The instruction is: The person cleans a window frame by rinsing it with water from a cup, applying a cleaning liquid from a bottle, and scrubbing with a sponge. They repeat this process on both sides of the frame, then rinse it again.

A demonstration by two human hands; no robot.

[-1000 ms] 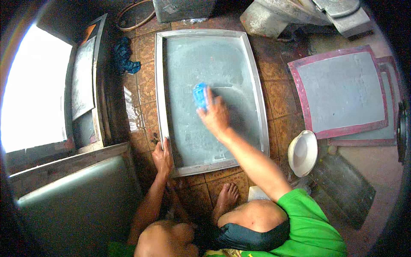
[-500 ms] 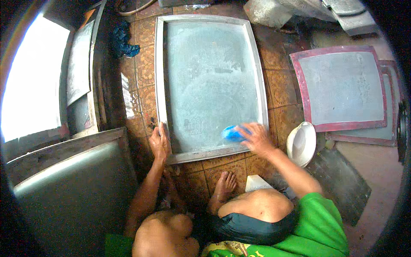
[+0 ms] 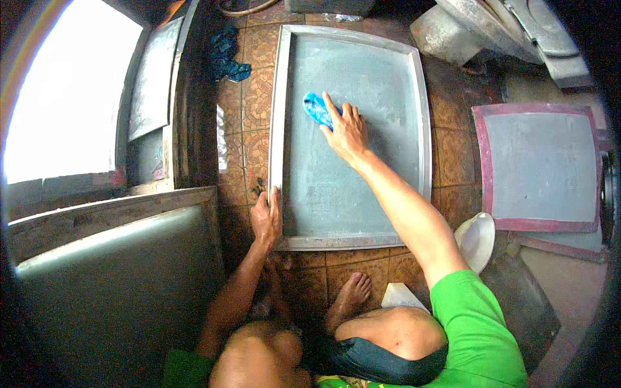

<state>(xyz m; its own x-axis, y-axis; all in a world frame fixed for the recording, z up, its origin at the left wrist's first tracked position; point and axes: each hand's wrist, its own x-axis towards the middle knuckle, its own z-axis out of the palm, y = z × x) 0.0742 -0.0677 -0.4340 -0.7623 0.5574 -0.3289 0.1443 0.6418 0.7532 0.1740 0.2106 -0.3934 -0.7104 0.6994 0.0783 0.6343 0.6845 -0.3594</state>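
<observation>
Holding one blue pad [image 3: 315,108]: right grip [image 3: 349,134], on one framed screen [image 3: 326,181]; left grip [image 3: 266,218] clasping its edge.

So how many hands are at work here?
2: the left hand is on the left edge of the pale-framed panel, and the right hand holds a blue pad over its surface. No others show.

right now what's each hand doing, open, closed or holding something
Left hand: closed on the left side of the pale-grey rectangular frame.
Right hand: holding a blue-and-white soft oblong pad.
</observation>
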